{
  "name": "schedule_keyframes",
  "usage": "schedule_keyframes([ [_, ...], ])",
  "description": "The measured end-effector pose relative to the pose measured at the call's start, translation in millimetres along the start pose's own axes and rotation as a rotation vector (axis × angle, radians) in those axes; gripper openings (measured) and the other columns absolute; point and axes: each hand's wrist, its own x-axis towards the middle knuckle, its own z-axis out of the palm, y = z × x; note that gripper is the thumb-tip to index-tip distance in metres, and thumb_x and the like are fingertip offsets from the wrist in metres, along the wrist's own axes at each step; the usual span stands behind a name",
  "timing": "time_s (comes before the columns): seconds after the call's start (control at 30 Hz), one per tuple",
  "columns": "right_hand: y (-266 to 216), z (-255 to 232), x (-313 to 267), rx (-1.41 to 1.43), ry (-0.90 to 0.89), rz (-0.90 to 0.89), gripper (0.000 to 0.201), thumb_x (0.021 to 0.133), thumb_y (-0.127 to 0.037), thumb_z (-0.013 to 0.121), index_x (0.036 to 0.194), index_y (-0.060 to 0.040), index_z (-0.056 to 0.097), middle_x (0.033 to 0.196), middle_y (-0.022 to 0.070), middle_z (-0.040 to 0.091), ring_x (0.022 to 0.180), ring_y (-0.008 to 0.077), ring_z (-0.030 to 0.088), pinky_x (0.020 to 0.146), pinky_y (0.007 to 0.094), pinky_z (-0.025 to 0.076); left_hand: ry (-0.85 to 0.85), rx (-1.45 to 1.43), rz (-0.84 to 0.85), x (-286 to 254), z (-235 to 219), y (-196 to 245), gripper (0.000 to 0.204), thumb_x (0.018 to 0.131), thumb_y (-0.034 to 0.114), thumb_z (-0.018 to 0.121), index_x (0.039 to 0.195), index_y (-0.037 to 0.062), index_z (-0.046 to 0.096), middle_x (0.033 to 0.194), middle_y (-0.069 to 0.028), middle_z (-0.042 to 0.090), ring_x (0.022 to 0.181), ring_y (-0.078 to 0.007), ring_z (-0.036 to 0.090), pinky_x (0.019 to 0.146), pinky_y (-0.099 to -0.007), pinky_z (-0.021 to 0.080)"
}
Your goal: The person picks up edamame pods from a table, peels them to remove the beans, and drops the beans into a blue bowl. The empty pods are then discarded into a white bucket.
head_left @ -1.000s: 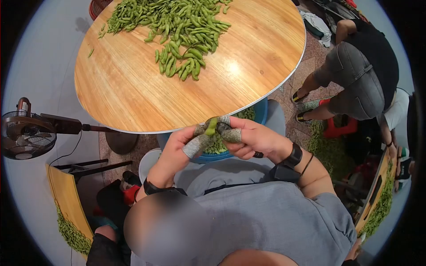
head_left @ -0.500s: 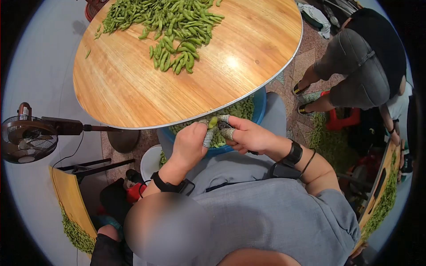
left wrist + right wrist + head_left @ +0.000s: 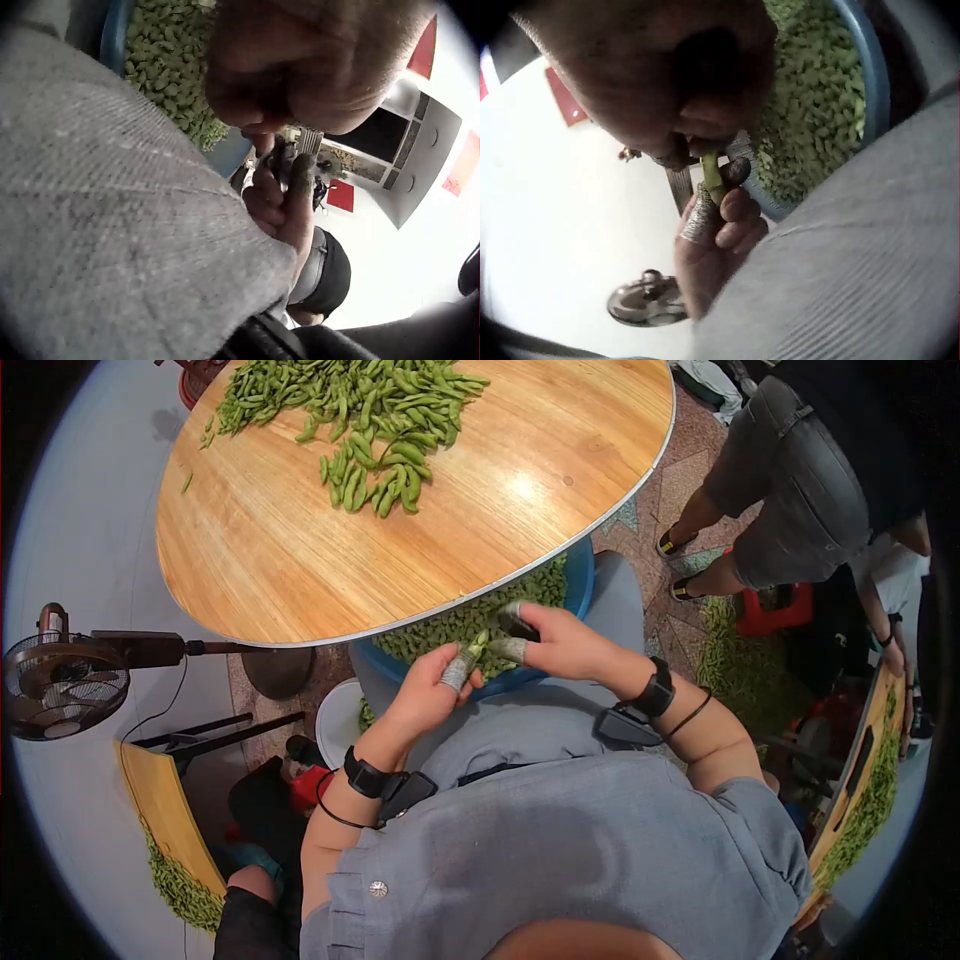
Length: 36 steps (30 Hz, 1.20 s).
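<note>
In the head view a green pod [image 3: 480,643] is pinched by the left hand [image 3: 434,682], whose thumb is wrapped in grey tape. The right hand [image 3: 562,643] is beside it, taped thumb near the pod's side, its dark-tipped index finger raised apart and blurred. The right wrist view shows the pod [image 3: 712,177] upright between the left hand's fingers, with the right hand [image 3: 667,75] over its upper end. Below both hands is a blue tub [image 3: 580,582] of shelled green beans [image 3: 440,632]. In the left wrist view the left hand [image 3: 315,67] hides the pod.
A round wooden table [image 3: 420,550] with a heap of pods [image 3: 370,410] stands in front. A white bucket [image 3: 338,720] and a fan [image 3: 66,672] are at left. At right, a person in grey shorts [image 3: 800,480] stands near a red stool [image 3: 775,615].
The right hand's index finger has lifted away from the pod. The left hand has turned, showing its taped thumb, and still holds the pod. The standing person has shifted and the head view has moved slightly.
</note>
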Motion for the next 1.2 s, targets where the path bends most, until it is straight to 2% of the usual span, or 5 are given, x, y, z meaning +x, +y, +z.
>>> schedule_keyframes([
  [0.07,12,2,14,-0.543,0.371,-0.364,0.027,0.080,-0.020,0.065,0.100,-0.0041,0.055,0.068,0.0058,0.055,0.060,0.0138,0.052,0.054,0.0283,0.044,-0.028,0.209,0.056,1,5,-1,0.012,0.088,0.001,0.043,0.093,0.0044,0.053,0.077,-0.0003,0.057,0.062,-0.0066,0.046,0.055,-0.0214,0.038],
  [0.2,22,-1,31,-0.685,0.312,-0.528,0.031,0.071,-0.022,0.069,0.085,0.0009,0.054,0.076,0.0192,0.060,0.069,0.0337,0.059,0.062,0.0380,0.047,-0.089,0.359,0.095,0,4,3,0.015,0.085,-0.001,0.043,0.094,0.0044,0.053,0.082,0.0000,0.058,0.066,-0.0067,0.048,0.058,-0.0208,0.039],
  [0.53,23,-3,47,-0.906,0.292,-0.517,0.026,0.069,-0.015,0.062,0.088,0.0010,0.054,0.079,0.0239,0.058,0.078,0.0418,0.058,0.070,0.0474,0.048,0.044,0.469,0.148,5,0,-5,0.013,0.083,-0.002,0.043,0.086,0.0033,0.054,0.075,-0.0006,0.058,0.063,-0.0080,0.049,0.056,-0.0226,0.040],
  [1.0,35,3,42,-0.804,0.409,-0.789,0.018,0.080,-0.018,0.063,0.088,-0.0025,0.057,0.071,0.0114,0.056,0.059,0.0296,0.056,0.054,0.0388,0.046,0.231,0.703,0.331,14,-6,-13,0.004,0.081,0.003,0.055,0.081,-0.0007,0.056,0.065,-0.0106,0.059,0.060,-0.0161,0.058,0.055,-0.0306,0.046],
  [1.2,25,7,27,0.194,0.073,-0.118,0.017,0.088,-0.022,0.061,0.092,-0.0059,0.058,0.065,-0.0029,0.052,0.052,0.0027,0.045,0.044,0.0193,0.036,0.077,0.177,0.214,8,11,0,0.003,0.087,0.004,0.052,0.086,0.0033,0.055,0.064,0.0022,0.053,0.058,-0.0058,0.049,0.050,-0.0220,0.039],
])
